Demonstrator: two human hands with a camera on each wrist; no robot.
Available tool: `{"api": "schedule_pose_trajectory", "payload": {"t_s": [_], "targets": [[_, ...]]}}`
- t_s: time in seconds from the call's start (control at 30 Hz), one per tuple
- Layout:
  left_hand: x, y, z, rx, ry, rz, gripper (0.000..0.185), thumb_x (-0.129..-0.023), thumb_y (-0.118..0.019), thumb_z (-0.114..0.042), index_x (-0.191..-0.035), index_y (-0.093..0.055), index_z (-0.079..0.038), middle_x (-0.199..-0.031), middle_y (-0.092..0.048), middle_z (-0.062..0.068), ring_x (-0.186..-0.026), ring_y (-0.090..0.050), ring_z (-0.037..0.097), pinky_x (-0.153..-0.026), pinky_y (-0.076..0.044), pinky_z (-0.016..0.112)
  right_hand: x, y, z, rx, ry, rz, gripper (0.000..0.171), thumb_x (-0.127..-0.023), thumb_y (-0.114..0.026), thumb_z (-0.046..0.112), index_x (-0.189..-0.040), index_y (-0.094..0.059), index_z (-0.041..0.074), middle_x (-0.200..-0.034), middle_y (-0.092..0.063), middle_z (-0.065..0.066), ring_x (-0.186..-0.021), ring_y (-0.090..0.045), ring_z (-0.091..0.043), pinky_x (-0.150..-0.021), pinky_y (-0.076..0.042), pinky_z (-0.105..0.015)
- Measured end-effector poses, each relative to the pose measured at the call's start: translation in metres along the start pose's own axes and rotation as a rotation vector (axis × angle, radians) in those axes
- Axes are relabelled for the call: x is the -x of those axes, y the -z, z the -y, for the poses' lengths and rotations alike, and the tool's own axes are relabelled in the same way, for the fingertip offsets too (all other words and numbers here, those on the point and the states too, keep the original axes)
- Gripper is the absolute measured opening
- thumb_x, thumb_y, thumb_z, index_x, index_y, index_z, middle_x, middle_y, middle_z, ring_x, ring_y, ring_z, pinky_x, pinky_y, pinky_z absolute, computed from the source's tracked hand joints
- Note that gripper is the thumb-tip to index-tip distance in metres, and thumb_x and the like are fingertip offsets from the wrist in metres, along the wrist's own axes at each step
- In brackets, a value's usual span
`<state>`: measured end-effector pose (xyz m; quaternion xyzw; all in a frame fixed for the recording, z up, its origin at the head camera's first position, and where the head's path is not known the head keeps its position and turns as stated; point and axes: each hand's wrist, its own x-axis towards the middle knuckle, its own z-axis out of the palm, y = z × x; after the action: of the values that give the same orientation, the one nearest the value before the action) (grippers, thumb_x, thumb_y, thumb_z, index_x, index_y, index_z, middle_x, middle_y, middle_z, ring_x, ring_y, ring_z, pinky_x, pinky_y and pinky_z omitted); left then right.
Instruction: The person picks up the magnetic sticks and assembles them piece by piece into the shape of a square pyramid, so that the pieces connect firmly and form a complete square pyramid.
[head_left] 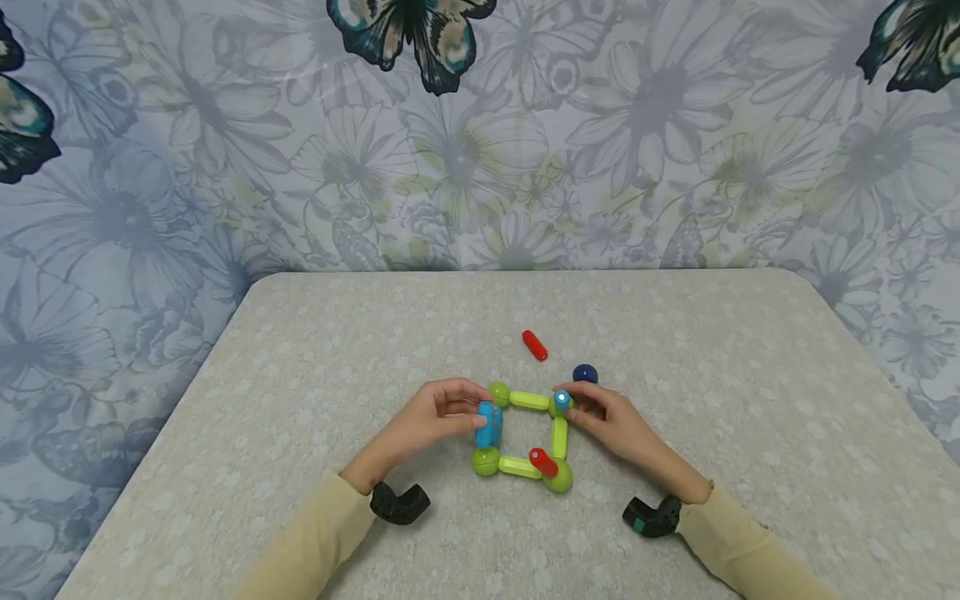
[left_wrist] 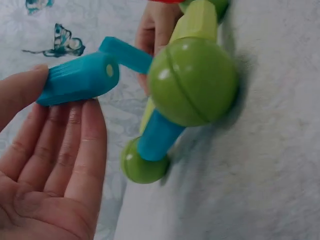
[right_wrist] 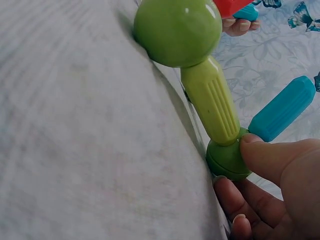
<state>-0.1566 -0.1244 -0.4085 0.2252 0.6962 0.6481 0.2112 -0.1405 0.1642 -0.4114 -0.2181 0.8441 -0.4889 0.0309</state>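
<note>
My left hand (head_left: 423, 417) pinches a blue rod (left_wrist: 77, 80) between thumb and fingers, above the left side of a square frame. The square has green balls at its corners, such as the near left ball (head_left: 485, 461). Yellow-green rods (head_left: 529, 401) form three sides; a blue rod (left_wrist: 160, 135) forms the left one. With thumb and fingers, my right hand (head_left: 618, 421) grips the far right green ball (right_wrist: 227, 157). From that ball rises another blue rod (right_wrist: 282, 109). A red rod (head_left: 542, 461) stands up from the near right ball (head_left: 558, 477).
A loose red rod (head_left: 535, 345) lies beyond the square. A dark blue ball (head_left: 585, 373) sits just past my right hand. The pale patterned tabletop (head_left: 360, 333) reaches back to a wall (head_left: 517, 183) with flowers and butterflies.
</note>
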Motion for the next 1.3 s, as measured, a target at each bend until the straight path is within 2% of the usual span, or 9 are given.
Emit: {"api": "schedule_pose_trajectory", "payload": {"t_s": [0.13,0.33,0.47,0.63,0.77,0.93,1.07,1.17,1.3], "targets": [[0.0,-0.004,0.006,0.018,-0.017,-0.001,0.031,-0.088,-0.066,-0.008,-0.117,-0.061,0.004,-0.112,-0.062,0.015,-0.101,-0.059,0.026,-0.083,-0.049,0.034,0.0,0.001,0.0,-0.01,-0.006,0.0,0.03,-0.089,-0.061,-0.003,-0.119,-0.059,-0.005,-0.101,-0.062,-0.008,-0.079,-0.053,-0.023,-0.067,-0.046,-0.028],[0.001,-0.006,0.014,0.042,-0.064,0.058,0.03,-0.087,-0.066,-0.002,-0.114,-0.059,0.009,-0.111,-0.061,0.015,-0.1,-0.058,0.023,-0.081,-0.05,0.031,0.0,0.001,0.0,-0.013,-0.004,0.011,0.029,-0.09,-0.06,-0.003,-0.119,-0.059,-0.006,-0.1,-0.061,-0.008,-0.079,-0.053,-0.022,-0.067,-0.046,-0.028],[0.001,-0.004,0.015,0.05,-0.077,0.078,0.032,-0.09,-0.063,-0.005,-0.117,-0.056,0.011,-0.112,-0.061,0.015,-0.101,-0.058,0.023,-0.082,-0.051,0.033,-0.002,-0.002,-0.01,-0.017,0.007,0.003,0.03,-0.09,-0.06,-0.001,-0.12,-0.059,-0.004,-0.1,-0.061,-0.006,-0.079,-0.053,-0.021,-0.066,-0.046,-0.028],[-0.01,0.008,0.011,0.032,-0.092,0.01,0.035,-0.095,-0.057,-0.011,-0.124,-0.053,0.008,-0.117,-0.059,0.019,-0.108,-0.056,0.026,-0.09,-0.046,0.04,-0.004,-0.003,-0.032,0.01,0.015,0.016,0.035,-0.091,-0.062,0.007,-0.125,-0.058,0.002,-0.106,-0.061,-0.005,-0.082,-0.055,-0.017,-0.068,-0.047,-0.028],[-0.028,0.024,0.014,-0.096,-0.08,-0.032,0.034,-0.093,-0.06,-0.01,-0.126,-0.055,0.0,-0.125,-0.055,0.015,-0.115,-0.051,0.026,-0.094,-0.043,0.039,0.003,0.006,-0.029,0.066,-0.009,0.039,0.036,-0.092,-0.062,0.01,-0.127,-0.055,0.005,-0.11,-0.062,-0.006,-0.086,-0.058,-0.016,-0.072,-0.05,-0.029],[-0.048,0.031,0.021,-0.199,-0.022,0.119,0.041,-0.093,-0.06,-0.008,-0.131,-0.051,0.002,-0.132,-0.05,0.015,-0.118,-0.049,0.027,-0.095,-0.042,0.037,0.031,0.011,-0.016,0.086,-0.019,0.112,0.03,-0.092,-0.062,0.013,-0.12,-0.056,0.005,-0.101,-0.063,-0.003,-0.081,-0.057,-0.012,-0.068,-0.049,-0.027],[-0.055,0.027,0.022,-0.226,-0.036,0.228,0.039,-0.092,-0.06,-0.004,-0.129,-0.051,0.006,-0.129,-0.052,0.017,-0.117,-0.051,0.024,-0.095,-0.042,0.033,0.051,0.0,-0.009,0.04,0.066,0.212,0.044,-0.09,-0.065,0.022,-0.13,-0.052,0.009,-0.105,-0.059,0.002,-0.079,-0.053,-0.012,-0.066,-0.047,-0.025],[-0.055,0.025,0.023,-0.241,-0.058,0.243,0.036,-0.092,-0.06,-0.003,-0.126,-0.054,0.007,-0.127,-0.054,0.017,-0.116,-0.051,0.023,-0.095,-0.042,0.032,0.055,-0.011,-0.004,0.084,0.116,0.225,0.052,-0.088,-0.067,0.03,-0.135,-0.05,0.016,-0.105,-0.053,0.007,-0.08,-0.049,-0.012,-0.065,-0.045,-0.024],[-0.049,0.026,0.024,-0.257,-0.06,0.213,0.034,-0.092,-0.06,-0.004,-0.124,-0.056,0.007,-0.124,-0.056,0.017,-0.114,-0.052,0.024,-0.094,-0.042,0.032,0.05,-0.02,0.0,0.157,0.101,0.189,0.046,-0.084,-0.07,0.035,-0.127,-0.059,0.021,-0.101,-0.05,0.01,-0.081,-0.048,-0.01,-0.066,-0.044,-0.024]]}}
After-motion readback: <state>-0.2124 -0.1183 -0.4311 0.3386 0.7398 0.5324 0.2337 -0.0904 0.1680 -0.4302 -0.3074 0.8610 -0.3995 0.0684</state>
